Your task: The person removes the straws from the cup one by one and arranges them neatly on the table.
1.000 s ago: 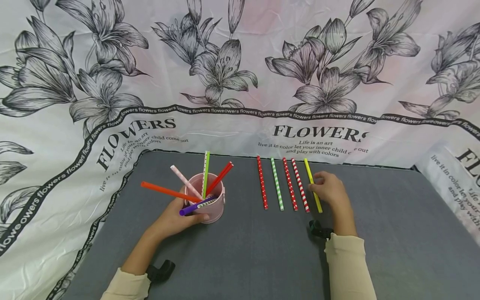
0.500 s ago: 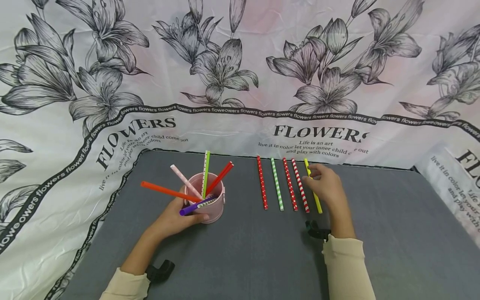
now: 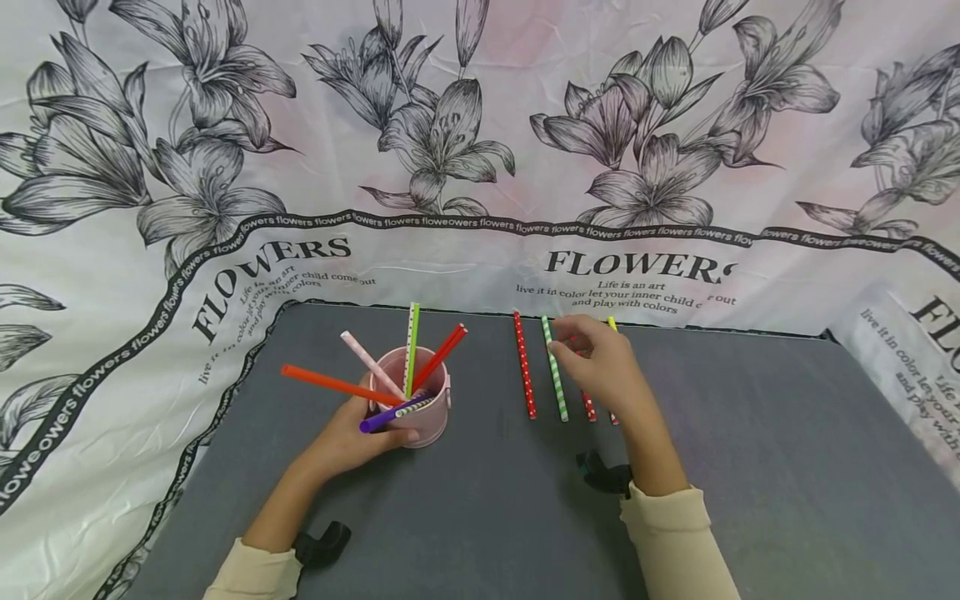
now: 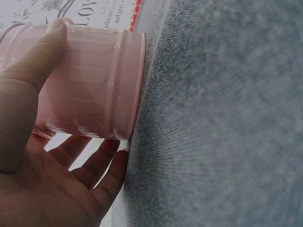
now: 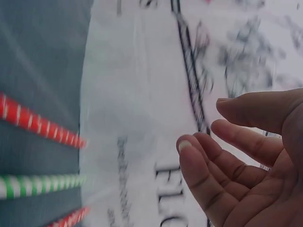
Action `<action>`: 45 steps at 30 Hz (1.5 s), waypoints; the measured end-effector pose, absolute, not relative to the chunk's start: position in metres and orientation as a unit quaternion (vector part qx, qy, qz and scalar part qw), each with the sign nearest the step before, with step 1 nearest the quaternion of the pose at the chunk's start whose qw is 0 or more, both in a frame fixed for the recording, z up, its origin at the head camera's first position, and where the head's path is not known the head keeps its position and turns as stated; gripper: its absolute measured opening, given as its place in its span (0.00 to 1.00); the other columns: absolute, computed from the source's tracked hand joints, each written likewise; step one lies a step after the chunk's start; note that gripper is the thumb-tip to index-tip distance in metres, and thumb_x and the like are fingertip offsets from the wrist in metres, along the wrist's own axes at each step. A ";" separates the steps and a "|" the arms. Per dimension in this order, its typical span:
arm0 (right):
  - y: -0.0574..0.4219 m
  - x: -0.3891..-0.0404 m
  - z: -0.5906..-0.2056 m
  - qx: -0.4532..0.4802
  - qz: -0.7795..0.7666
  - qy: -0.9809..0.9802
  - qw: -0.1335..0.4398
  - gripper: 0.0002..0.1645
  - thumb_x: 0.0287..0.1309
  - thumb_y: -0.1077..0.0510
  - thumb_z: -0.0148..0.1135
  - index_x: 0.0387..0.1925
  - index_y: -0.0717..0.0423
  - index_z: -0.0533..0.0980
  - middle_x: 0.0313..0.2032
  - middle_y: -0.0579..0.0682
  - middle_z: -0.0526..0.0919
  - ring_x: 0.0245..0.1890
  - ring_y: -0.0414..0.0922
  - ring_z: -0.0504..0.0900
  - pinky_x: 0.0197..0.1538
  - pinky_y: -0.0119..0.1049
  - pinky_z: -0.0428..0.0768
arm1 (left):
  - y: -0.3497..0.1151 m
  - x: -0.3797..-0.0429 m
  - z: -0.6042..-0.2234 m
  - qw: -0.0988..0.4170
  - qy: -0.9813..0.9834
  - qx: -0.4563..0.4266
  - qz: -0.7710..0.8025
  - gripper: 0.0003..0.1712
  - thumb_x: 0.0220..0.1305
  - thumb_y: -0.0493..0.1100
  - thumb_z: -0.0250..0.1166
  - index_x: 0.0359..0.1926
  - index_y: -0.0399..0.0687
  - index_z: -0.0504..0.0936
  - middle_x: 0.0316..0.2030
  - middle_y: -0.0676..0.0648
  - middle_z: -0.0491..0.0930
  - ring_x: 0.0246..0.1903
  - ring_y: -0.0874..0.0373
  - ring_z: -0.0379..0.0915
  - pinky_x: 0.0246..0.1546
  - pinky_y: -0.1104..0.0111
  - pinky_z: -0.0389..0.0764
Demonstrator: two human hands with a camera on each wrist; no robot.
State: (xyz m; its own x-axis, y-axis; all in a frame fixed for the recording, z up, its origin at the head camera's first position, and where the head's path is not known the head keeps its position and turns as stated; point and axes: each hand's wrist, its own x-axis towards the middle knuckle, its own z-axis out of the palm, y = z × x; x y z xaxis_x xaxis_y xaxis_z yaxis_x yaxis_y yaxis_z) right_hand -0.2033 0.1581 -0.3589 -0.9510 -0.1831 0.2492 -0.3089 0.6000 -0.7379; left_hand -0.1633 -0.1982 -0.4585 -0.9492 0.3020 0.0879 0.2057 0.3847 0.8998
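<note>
My left hand [image 3: 352, 433] grips the small pink bucket [image 3: 430, 429] at the left of the table. In the left wrist view, the thumb lies along the bucket [image 4: 90, 85] and the fingers are below it. Several paper straws stick out of it, among them an orange straw [image 3: 330, 381], a purple straw [image 3: 378, 417] and a pale pink straw [image 3: 369, 360]. My right hand [image 3: 611, 362] hovers over the row of straws, loosely curled and holding nothing. Left of it lie a red dotted straw [image 3: 525, 367] and a green striped straw [image 3: 558, 387]. It partly covers the others, including a yellow straw [image 3: 612, 322].
Behind the dark grey table [image 3: 480, 517] hangs a white flower-printed cloth [image 3: 450, 258], which also runs along the left side. A black wrist mount [image 3: 322, 543] sits by the left forearm, another [image 3: 602, 473] by the right.
My right hand has moved left, from beside the yellow straw to over the red and green straws. The straws lie where they were. My left hand has stayed on the bucket.
</note>
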 end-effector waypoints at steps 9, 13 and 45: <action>0.105 -0.186 -0.348 0.228 0.478 -0.846 0.057 0.16 0.61 0.64 0.68 0.52 0.59 0.81 0.43 0.50 0.86 0.43 0.45 0.84 0.48 0.45 0.82 | -0.196 -0.162 -0.458 0.047 0.830 0.152 0.535 0.49 0.54 0.48 0.78 0.72 0.57 0.60 0.61 0.48 0.73 0.60 0.46 0.69 0.58 0.41 0.71; 0.085 -0.183 -0.346 0.260 0.485 -0.833 0.050 0.16 0.61 0.65 0.68 0.51 0.59 0.81 0.43 0.50 0.86 0.42 0.44 0.85 0.47 0.43 0.83 | -0.194 -0.163 -0.458 0.045 0.831 0.151 0.534 0.49 0.54 0.49 0.78 0.72 0.57 0.61 0.60 0.48 0.74 0.59 0.47 0.70 0.58 0.42 0.71; 0.010 -0.187 -0.364 0.306 0.437 -0.845 -0.033 0.11 0.62 0.64 0.67 0.47 0.59 0.82 0.40 0.48 0.86 0.39 0.39 0.85 0.46 0.31 0.81 | -0.196 -0.164 -0.460 0.041 0.817 0.179 0.546 0.44 0.56 0.45 0.76 0.70 0.59 0.63 0.60 0.50 0.76 0.55 0.49 0.75 0.54 0.48 0.76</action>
